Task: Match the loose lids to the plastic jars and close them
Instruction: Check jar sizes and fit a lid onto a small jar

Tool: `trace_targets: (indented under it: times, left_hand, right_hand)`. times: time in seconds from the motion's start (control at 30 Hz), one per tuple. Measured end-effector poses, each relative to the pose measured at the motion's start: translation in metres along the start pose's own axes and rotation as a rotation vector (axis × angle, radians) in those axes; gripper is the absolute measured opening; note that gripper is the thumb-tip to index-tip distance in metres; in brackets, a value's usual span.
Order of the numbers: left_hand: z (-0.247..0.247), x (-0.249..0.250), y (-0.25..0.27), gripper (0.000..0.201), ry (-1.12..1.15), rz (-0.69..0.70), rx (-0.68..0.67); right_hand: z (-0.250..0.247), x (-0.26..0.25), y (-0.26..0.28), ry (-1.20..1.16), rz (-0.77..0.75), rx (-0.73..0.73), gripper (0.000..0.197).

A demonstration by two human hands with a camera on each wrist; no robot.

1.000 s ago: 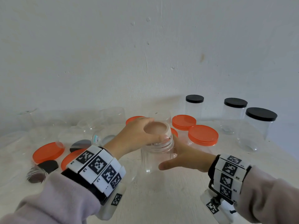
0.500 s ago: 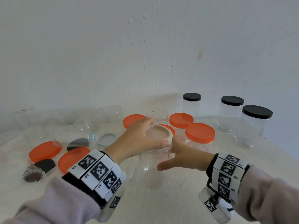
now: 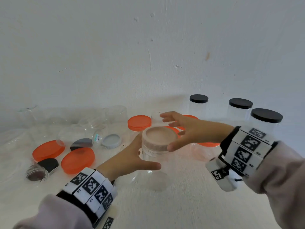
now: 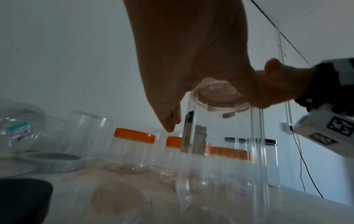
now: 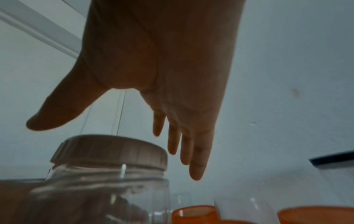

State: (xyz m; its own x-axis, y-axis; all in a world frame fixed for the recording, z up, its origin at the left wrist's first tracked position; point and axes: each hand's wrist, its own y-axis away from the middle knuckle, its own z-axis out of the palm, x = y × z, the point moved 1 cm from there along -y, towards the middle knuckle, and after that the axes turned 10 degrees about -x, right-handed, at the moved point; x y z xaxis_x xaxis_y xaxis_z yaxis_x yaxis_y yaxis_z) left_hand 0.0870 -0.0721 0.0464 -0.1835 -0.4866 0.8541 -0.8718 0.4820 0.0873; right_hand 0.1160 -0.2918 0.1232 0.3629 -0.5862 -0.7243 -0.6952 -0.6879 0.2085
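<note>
A clear plastic jar (image 3: 155, 156) stands upright mid-table with a beige ribbed lid (image 3: 159, 135) on its mouth. My left hand (image 3: 130, 159) holds the jar's body from the left, thumb stretched across its front and fingers hidden behind it. In the left wrist view the same jar (image 4: 220, 151) and lid (image 4: 218, 94) sit under that hand (image 4: 191, 60). My right hand (image 3: 186, 129) hovers open just right of the lid, fingers straight and spread. In the right wrist view its thumb and fingers (image 5: 197, 159) bracket the lid (image 5: 109, 151) without clasping it.
Two loose orange lids (image 3: 48, 150) (image 3: 77, 160), a black lid (image 3: 48, 164) and a grey lid (image 3: 111, 140) lie at the left. Open clear jars (image 3: 115, 113) stand at the back left. Three black-lidded jars (image 3: 241, 106) and orange-lidded jars (image 3: 139, 122) stand near the wall.
My left hand has left the top of the beige lid and dropped to the jar's body. My right hand has let go of the jar's side and risen, open, beside the lid.
</note>
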Motion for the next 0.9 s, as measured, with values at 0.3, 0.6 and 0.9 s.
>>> trace_targets:
  times: [0.3, 0.6, 0.9]
  left_hand:
    - [0.01, -0.008, -0.011, 0.106, 0.068, 0.04, 0.019]
    - [0.011, -0.008, -0.013, 0.103, 0.107, 0.053, -0.001]
    - [0.01, -0.008, -0.013, 0.102, 0.111, 0.072, -0.02]
  right_hand:
    - [-0.006, -0.04, -0.028, 0.466, 0.125, -0.186, 0.083]
    - [-0.01, -0.05, -0.036, 0.583, 0.148, -0.206, 0.077]
    - [-0.013, -0.057, -0.037, 0.641, 0.121, -0.247, 0.077]
